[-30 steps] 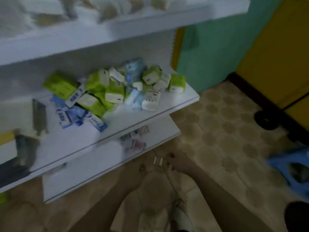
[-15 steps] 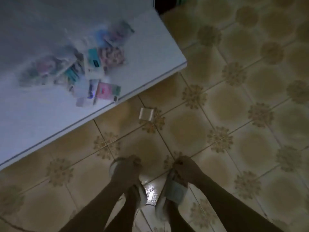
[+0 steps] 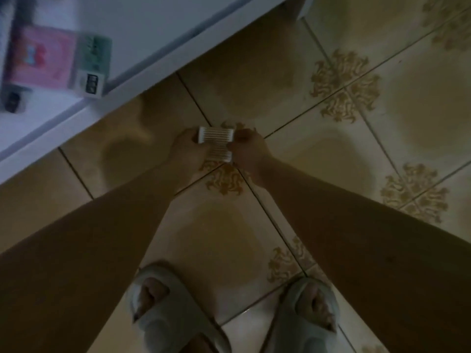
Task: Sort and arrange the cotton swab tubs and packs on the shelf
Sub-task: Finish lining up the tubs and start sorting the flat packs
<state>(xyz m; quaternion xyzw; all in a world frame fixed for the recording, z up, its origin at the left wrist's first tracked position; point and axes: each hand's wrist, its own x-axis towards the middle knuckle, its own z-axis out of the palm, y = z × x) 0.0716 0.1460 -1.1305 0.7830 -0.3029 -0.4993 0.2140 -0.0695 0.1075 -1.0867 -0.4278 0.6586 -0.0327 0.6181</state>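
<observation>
A small clear pack of cotton swabs [image 3: 216, 142] lies low over the tiled floor between my two hands. My left hand [image 3: 186, 149] grips its left end and my right hand [image 3: 248, 151] grips its right end, fingers curled round it. Whether the pack still touches the floor I cannot tell. On the white bottom shelf [image 3: 153, 47] at the upper left lies a pink pack [image 3: 43, 57] beside a green-and-white pack [image 3: 93, 64], both blurred.
The shelf's front edge [image 3: 163, 70] runs diagonally just above my hands. Patterned yellow floor tiles [image 3: 382, 123] spread to the right. My two feet in pale slippers [image 3: 163, 309] stand at the bottom of the view.
The view dropped from the shelves to the floor. Both hands reached down from near my feet to the swab pack that lay alone on the tiles and took hold of it.
</observation>
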